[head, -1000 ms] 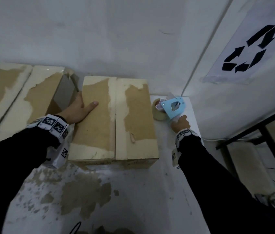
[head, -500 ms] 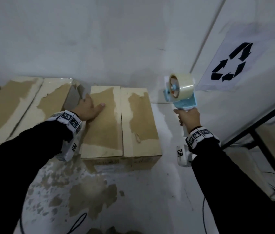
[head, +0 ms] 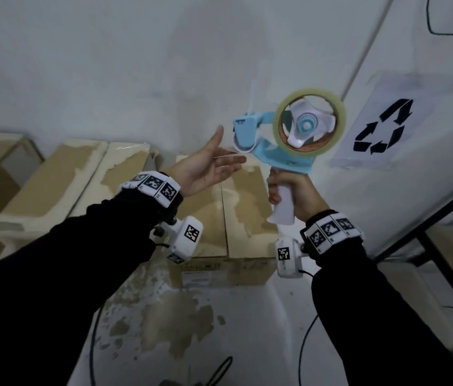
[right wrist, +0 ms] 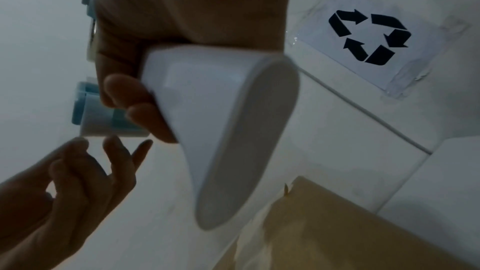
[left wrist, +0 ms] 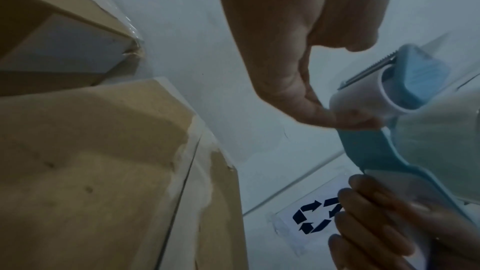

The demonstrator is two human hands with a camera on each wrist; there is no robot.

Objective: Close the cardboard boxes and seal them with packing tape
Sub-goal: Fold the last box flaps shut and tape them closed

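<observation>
The blue tape dispenser (head: 272, 143) is held up in the upper middle of the head view, its roll of tape (head: 310, 122) facing the camera. The right hand (head: 293, 193) grips its white handle (head: 283, 203) with curled fingers. The left hand (head: 205, 165) is spread, palm up, fingertips at the dispenser's roller end. Below them, in the middle of the frame, sits a closed cardboard box (head: 228, 218), with more boxes (head: 52, 185) to the left. A recycling sign (head: 381, 126) hangs at right.

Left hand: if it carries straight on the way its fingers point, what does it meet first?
Probably the tape dispenser's white front roller. The left hand is open with its fingertips at that roller; actual contact is unclear. The right hand grips the handle.
</observation>
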